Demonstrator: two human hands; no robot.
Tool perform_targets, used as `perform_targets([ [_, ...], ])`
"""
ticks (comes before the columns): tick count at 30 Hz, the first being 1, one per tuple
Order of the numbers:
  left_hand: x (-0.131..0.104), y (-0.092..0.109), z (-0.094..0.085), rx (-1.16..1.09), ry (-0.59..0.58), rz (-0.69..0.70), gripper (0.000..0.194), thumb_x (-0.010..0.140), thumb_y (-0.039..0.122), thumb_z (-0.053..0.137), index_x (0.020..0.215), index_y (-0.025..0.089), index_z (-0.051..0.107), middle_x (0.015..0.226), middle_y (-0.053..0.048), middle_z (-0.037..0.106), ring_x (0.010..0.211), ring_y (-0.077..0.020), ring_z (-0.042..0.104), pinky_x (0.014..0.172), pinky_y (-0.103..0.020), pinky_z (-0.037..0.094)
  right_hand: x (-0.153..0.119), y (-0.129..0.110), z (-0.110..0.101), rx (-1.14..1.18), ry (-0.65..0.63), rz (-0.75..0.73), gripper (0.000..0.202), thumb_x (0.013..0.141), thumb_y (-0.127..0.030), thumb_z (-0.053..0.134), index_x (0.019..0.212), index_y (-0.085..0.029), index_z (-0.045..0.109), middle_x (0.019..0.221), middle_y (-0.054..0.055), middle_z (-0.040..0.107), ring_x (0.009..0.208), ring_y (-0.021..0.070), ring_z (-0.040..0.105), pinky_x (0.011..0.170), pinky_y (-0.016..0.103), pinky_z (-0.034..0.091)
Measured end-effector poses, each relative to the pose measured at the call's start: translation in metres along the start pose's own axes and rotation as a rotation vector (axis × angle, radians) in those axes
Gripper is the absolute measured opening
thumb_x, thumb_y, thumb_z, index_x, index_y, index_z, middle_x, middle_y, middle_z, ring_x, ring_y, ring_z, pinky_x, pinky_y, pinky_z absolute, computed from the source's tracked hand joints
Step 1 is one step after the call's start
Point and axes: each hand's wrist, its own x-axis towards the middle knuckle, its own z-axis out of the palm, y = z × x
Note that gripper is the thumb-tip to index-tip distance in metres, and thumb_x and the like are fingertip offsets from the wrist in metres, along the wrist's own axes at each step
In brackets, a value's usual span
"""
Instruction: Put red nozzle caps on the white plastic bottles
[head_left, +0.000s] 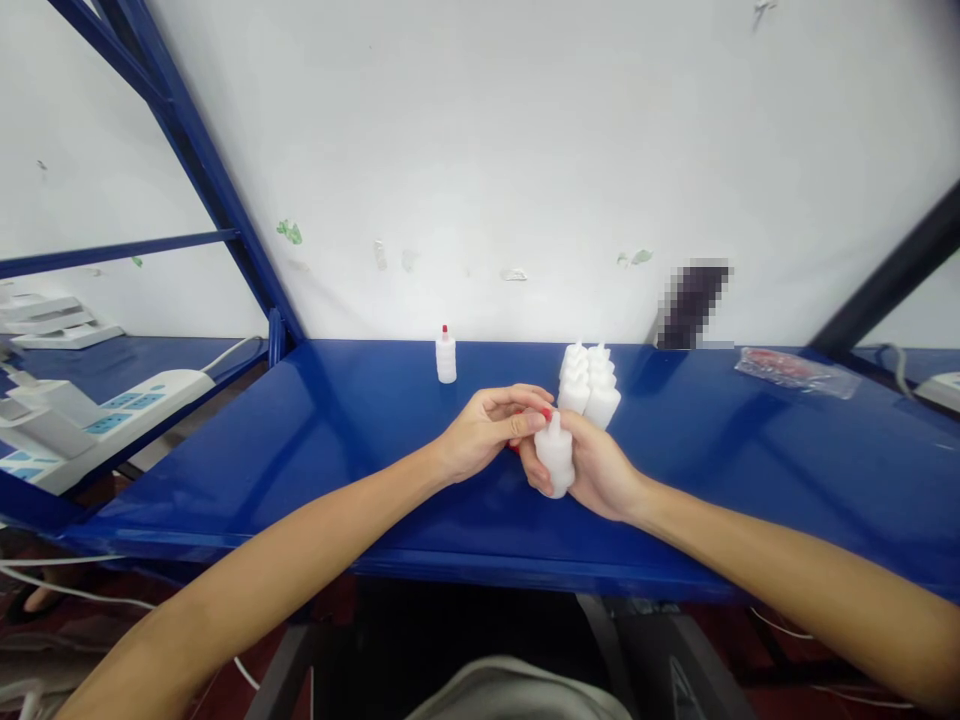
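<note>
My right hand (600, 465) is wrapped round a white plastic squeeze bottle (555, 462), held slightly tilted above the blue table. Between thumb and fingers, my left hand (495, 430) pinches a small red cap (547, 413) right beside the bottle's pointed nozzle. Whether cap and nozzle touch, I cannot tell. More red shows below my left fingers, partly hidden by them. Just behind my hands stand several white bottles (589, 385) without caps, grouped in two rows. Farther back on the left, a single white bottle (446, 360) stands upright with a red cap on.
A clear plastic bag (796, 370) with red pieces inside lies at the back right of the blue table (337, 420). A pixelated dark object (694, 305) leans near the wall. Power strips (112, 420) and white chargers sit at the left. Blue frame posts (217, 170) flank the table.
</note>
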Motion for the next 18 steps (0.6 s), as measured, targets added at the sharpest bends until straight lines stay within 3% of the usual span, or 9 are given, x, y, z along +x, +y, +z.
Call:
perform_targets([
  [4,-0.0006,-0.0028,-0.0006,0.053,-0.051,0.017,0.019,0.07,0.031,0.087,0.081,0.019,0.078,0.105,-0.005,0.063,0.093,-0.013,0.061,0.085,-0.027,0.049,0.001,0.0032,0.0008,0.017,0.036,0.041,0.039,0.09,-0.046,0.039,0.068,-0.019,0.056,0.053,0.002,0.057,0.042,0.0156,0.054,0.044,0.027,0.04],
  [9,-0.001,-0.0049,-0.0007,0.096,-0.104,0.029,0.016,0.074,0.031,0.085,0.084,0.02,0.079,0.107,-0.005,0.062,0.093,-0.0136,0.061,0.083,-0.027,0.05,0.0,0.0056,0.0028,-0.015,0.076,0.059,0.046,0.087,-0.052,0.033,0.06,-0.02,0.052,0.044,0.003,0.055,0.032,0.0152,0.05,0.034,0.025,0.035],
  [14,0.0005,-0.0041,0.0011,0.05,-0.037,0.066,0.016,0.072,0.03,0.086,0.081,0.02,0.079,0.1,-0.004,0.064,0.091,-0.0129,0.061,0.081,-0.026,0.049,0.0,0.0052,0.003,0.026,0.083,0.056,0.041,0.084,-0.048,0.036,0.062,-0.019,0.053,0.045,0.0,0.052,0.033,0.0142,0.049,0.045,0.032,0.052],
  [18,-0.0008,-0.0043,0.0032,0.036,0.01,0.069,0.017,0.071,0.03,0.086,0.081,0.019,0.078,0.098,-0.004,0.063,0.086,-0.0116,0.061,0.076,-0.024,0.051,0.0012,0.0056,0.0028,-0.045,0.134,0.057,0.04,0.087,-0.047,0.037,0.061,-0.019,0.052,0.046,0.001,0.054,0.034,0.0145,0.048,0.034,0.026,0.041],
])
